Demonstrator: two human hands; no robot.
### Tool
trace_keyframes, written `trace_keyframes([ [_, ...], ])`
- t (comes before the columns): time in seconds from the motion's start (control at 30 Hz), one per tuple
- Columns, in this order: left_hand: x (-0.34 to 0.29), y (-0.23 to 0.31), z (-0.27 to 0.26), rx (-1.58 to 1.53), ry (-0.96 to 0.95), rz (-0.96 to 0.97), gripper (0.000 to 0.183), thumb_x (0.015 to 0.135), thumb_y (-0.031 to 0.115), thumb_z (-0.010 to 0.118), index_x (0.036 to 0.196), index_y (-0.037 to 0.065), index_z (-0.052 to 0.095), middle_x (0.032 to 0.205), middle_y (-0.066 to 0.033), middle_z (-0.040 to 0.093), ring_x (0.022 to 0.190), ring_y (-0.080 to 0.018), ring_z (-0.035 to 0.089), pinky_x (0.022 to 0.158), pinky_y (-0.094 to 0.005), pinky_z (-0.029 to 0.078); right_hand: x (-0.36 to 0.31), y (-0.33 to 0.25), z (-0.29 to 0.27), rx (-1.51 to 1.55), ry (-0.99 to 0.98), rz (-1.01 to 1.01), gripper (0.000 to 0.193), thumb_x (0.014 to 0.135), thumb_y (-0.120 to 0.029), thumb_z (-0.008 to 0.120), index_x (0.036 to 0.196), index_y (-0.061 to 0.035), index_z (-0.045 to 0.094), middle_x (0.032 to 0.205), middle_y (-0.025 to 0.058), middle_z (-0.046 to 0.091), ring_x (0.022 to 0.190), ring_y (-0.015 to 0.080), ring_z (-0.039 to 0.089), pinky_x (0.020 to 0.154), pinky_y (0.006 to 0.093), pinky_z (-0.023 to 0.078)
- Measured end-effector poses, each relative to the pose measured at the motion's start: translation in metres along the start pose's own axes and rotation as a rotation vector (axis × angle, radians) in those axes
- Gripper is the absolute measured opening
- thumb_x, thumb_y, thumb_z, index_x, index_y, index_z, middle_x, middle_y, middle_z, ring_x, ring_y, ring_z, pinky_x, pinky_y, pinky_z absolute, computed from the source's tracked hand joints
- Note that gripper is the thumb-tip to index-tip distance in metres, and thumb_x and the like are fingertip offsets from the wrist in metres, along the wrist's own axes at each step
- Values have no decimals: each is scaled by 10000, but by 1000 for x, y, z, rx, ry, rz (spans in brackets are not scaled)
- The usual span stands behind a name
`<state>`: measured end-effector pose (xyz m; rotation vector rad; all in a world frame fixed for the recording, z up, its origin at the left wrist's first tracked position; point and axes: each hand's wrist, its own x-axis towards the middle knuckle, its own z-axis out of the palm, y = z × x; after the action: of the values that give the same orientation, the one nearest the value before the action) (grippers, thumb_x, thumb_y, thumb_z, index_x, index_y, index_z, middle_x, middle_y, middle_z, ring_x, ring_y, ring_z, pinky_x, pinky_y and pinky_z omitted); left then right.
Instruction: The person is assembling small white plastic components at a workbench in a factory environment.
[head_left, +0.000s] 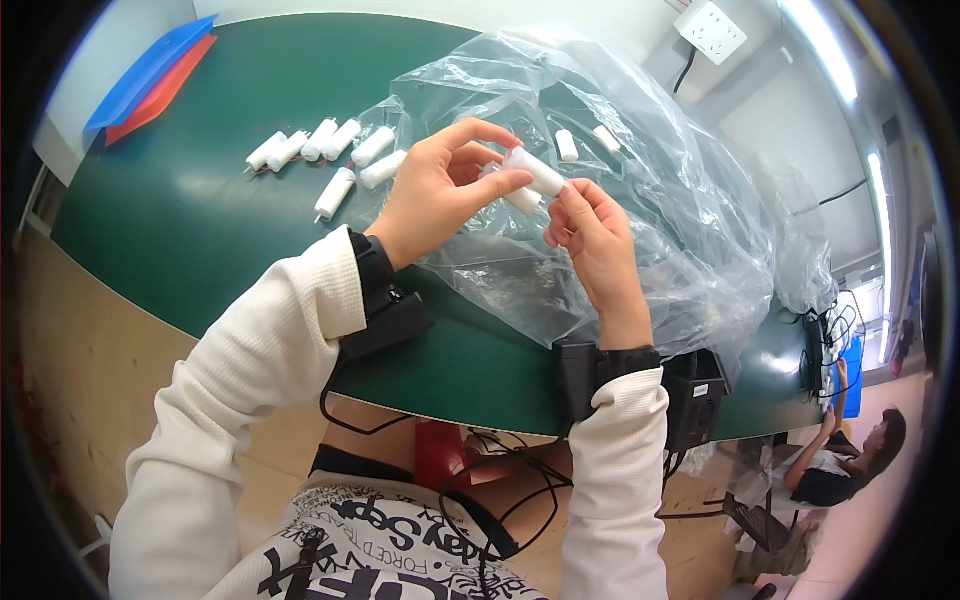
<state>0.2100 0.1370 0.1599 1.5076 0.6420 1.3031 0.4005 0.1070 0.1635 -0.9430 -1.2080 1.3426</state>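
A: Green tabletop (150, 225), clear plastic bag (670, 220) spread over its middle & toward the right edge, wall socket (710, 30) past the far edge. What's in hand rn?

B: One white tube (538, 173), up over the bag; L hand (450, 185) has thumb + fingertips at one end, R hand (595, 225) pinches the other, so both closed on it afaict

A: Anything else by the fingers?

B: Yep, 2nd tube (523, 200) just below it, partly hidden; can't tell if L hand grips that too or it's lying on the bag

A: How far along?

B: Held tube looks mid-handling imo, so not finished w/. 7 loose tubes (335, 194) lie left of L hand, one nearer the near edge than the rest; prob a done batch, but that's a guess. 2 far tubes (567, 145) sit beyond R hand, in or on the bag, unclear; might be what's left

A: Edges + room?

B: Near edge passes under both forearms. Blue tray (150, 75) & red tray (165, 93) at far-left corner. Widest stretch of green runs btwn loose tubes & left edge, so most room's there; bag folds could snag R hand
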Motion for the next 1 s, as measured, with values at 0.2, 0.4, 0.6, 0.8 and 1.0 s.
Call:
trace_keyframes([
  [0.2,0,-8,3,-16,20,27,305,778,176,721,1025,59,585,768,-40,645,624,-46,547,569,-187,426,-4,0,-1,-20,-4,-7,180,938,-192,491,960,-18,534,722,6,511,589,73,417,598,234,382],
  [0.4,-3,1,-1,10,105,96,307,762,222,725,995,70,595,742,-39,630,547,-43,491,507,-195,399,-15,-17,16,-112,146,6,232,928,-214,478,985,-3,557,738,39,574,589,77,488,593,216,425],
  [0.6,-16,26,-9,42,273,199,279,815,133,681,1024,57,512,811,-11,610,599,-11,503,500,-151,381,-44,-22,33,-337,329,76,247,919,-236,459,991,-25,564,757,32,566,611,77,487,589,215,421],
  [0.8,-33,36,-79,258,651,478,300,797,195,698,1026,98,531,840,-32,617,629,-105,540,516,-225,431,-61,-6,45,-595,267,36,177,871,-213,571,898,-39,587,698,12,581,542,49,462,512,194,379],
  [1.0,-51,24,-177,530,851,252,260,815,155,672,1009,64,525,876,-62,632,701,-100,587,593,-230,461,-64,10,53,-712,192,13,208,846,-219,588,883,-14,593,681,30,593,592,82,524,551,221,413],
])
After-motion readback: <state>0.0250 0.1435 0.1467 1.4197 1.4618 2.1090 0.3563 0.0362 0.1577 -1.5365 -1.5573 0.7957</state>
